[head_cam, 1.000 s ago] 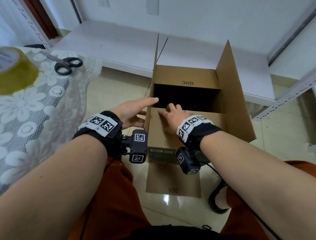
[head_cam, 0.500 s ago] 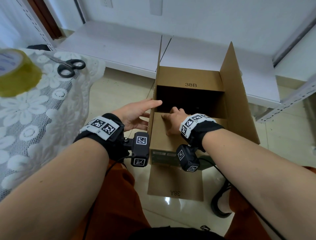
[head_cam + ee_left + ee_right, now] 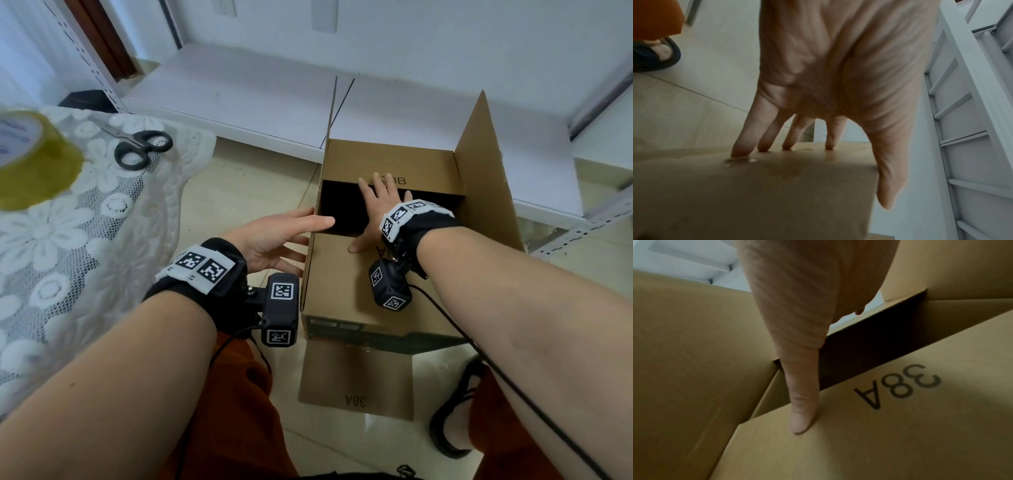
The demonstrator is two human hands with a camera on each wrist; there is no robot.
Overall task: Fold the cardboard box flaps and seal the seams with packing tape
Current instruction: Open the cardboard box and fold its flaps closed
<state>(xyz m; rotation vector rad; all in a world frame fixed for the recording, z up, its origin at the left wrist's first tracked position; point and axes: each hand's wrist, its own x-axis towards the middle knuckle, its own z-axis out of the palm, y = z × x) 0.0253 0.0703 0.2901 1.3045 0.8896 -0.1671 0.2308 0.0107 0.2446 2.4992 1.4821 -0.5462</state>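
The brown cardboard box (image 3: 342, 301) stands on the floor between my knees. Its near flap marked 38A (image 3: 900, 426) and far flap marked 38B (image 3: 421, 161) are folded inward; a dark gap remains between them. The right long flap (image 3: 486, 178) stands upright, and the left one is upright too, seen edge-on. My right hand (image 3: 380, 202) lies flat across the gap, fingers on the far flap, thumb (image 3: 801, 418) pressing the near flap. My left hand (image 3: 274, 236) rests with straight fingers (image 3: 764, 139) against the outside of the left flap (image 3: 777, 186), thumb past its edge.
A roll of yellowish packing tape (image 3: 30, 161) and black-handled scissors (image 3: 140, 145) lie on a lace-covered table (image 3: 85, 240) at left. Another flap marked 38A (image 3: 356, 380) juts out along the floor at the box's bottom. White shelving boards (image 3: 239, 92) lie behind. My sandalled foot (image 3: 452, 421) is at right.
My right hand has slid forward from the near flap and stretched flat across the gap onto the far flap. The left hand stays against the left flap.
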